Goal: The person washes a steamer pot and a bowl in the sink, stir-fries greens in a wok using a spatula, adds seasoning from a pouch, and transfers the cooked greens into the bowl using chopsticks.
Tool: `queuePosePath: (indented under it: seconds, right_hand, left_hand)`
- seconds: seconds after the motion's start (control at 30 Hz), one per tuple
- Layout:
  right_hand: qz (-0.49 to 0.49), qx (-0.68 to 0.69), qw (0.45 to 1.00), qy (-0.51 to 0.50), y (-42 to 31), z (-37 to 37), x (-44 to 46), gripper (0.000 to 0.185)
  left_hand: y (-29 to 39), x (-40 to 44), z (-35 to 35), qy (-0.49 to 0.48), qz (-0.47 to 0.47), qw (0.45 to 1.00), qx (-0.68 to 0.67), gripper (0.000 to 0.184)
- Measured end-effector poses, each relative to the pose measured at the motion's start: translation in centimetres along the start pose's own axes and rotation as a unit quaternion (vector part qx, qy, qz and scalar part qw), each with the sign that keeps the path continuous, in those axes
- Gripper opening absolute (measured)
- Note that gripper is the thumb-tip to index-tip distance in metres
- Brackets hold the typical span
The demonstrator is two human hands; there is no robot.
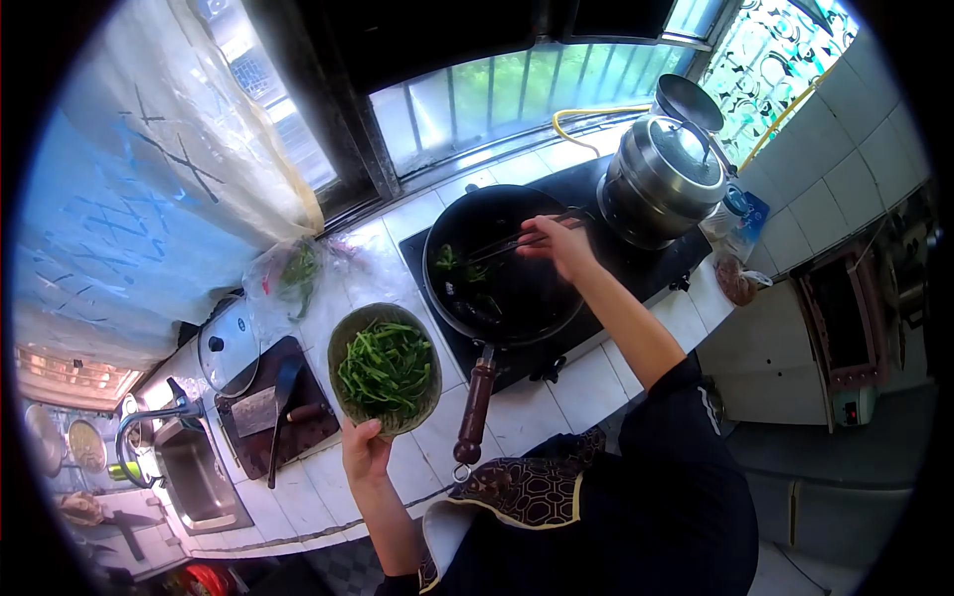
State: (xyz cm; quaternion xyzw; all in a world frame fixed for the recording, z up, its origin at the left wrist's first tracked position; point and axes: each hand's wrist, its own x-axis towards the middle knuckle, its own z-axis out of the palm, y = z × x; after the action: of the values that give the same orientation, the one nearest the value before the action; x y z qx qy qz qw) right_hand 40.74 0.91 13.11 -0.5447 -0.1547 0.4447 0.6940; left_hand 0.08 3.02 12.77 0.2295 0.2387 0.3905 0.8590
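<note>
My left hand grips the near rim of a green patterned bowl, its thumb over the edge. Cut green vegetables fill the bowl, which is held just left of the wok. My right hand is closed around dark chopsticks above the black wok. Their tips reach toward a small clump of greens at the wok's left side; whether they touch it I cannot tell. The wok sits on the stove, and its wooden handle points toward me.
A steel pot with a glass lid stands on the stove's right burner. To the left, a cleaver and a dark spatula lie on a cutting board, near a glass lid, a plastic bag and the sink.
</note>
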Motion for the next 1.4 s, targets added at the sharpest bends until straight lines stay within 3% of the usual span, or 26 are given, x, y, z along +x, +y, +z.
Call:
queuePosePath:
  seconds: [0.3,0.37,0.6,0.73,0.83,0.93,1.1,1.23,1.33,1.4]
  right_hand:
    - [-0.13,0.051,0.99,0.017,-9.5,-2.0,-5.7,0.024]
    - [-0.145,0.045,0.988,0.013,-12.5,-1.2,-7.5,0.025]
    - [-0.247,0.075,0.961,-0.097,-18.5,1.5,-12.4,0.031]
    - [-0.254,0.076,0.954,-0.136,-18.9,2.3,-13.9,0.031]
    - [-0.233,0.018,0.966,-0.11,-17.6,3.1,-14.7,0.032]
    - [-0.181,-0.193,0.951,-0.158,-16.4,3.8,-15.5,0.031]
    - [-0.126,-0.318,0.904,-0.256,-15.2,5.7,-15.8,0.026]
    - [-0.124,-0.333,0.896,-0.266,-17.4,5.8,-16.5,0.021]
    - [-0.199,-0.267,0.916,-0.225,-18.8,4.2,-15.7,0.021]
    - [-0.203,-0.242,0.934,-0.169,-17.9,3.7,-13.5,0.021]
  left_hand:
    - [-0.7,3.7,3.7,-0.038,-0.003,0.996,0.084,0.063]
    - [-0.9,4.7,5.1,-0.043,-0.043,0.994,0.087,0.068]
    - [-2.3,7.6,7.4,-0.098,-0.097,0.988,0.065,0.07]
    - [-2.8,8.0,8.2,-0.108,-0.124,0.984,0.07,0.068]
    - [-2.7,7.9,8.2,-0.11,-0.139,0.981,0.075,0.067]
    - [-2.4,7.8,7.8,-0.135,-0.156,0.977,0.057,0.066]
    - [-1.7,7.1,8.2,-0.188,-0.171,0.966,0.05,0.069]
    - [-1.6,6.2,7.4,-0.165,-0.194,0.967,0.008,0.072]
    - [-1.6,5.8,6.0,-0.184,-0.183,0.966,-0.018,0.062]
    - [-1.5,5.3,4.6,-0.131,-0.158,0.979,0.0,0.074]
